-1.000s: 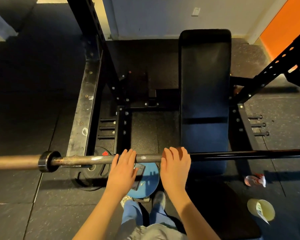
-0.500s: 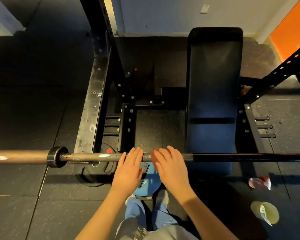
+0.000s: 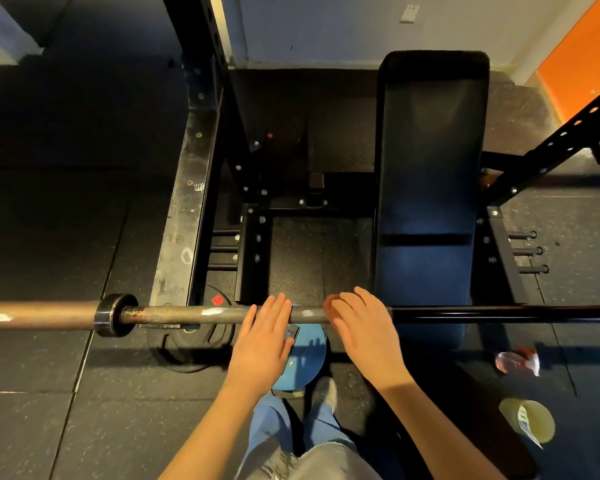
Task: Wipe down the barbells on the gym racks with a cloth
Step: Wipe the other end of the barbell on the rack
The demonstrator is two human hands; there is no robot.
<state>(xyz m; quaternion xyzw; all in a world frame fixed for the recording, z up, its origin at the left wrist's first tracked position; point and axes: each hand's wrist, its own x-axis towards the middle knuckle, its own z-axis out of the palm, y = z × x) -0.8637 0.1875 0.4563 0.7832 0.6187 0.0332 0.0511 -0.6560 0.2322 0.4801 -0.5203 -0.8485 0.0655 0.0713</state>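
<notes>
Barbell (image 3: 205,314) lies level across the rack (image 3: 187,220). Left hand (image 3: 262,344) rests flat on the shaft, fingers straight and together. Right hand (image 3: 364,334) rests beside it (not touching), fingers loosely spread. Bench (image 3: 430,168) stands beyond. Black plate (image 3: 184,344), blue plate (image 3: 309,362) and cup (image 3: 527,424) sit on the floor (image 3: 49,237) below.

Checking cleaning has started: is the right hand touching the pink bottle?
Apart. Head view: right hand is at the barbell; dark floor separates it from the pink bottle.

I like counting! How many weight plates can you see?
2. A black weight plate sits under the barbell near its collar; a blue weight plate sits partly behind the left hand. Others may be hidden.
</notes>
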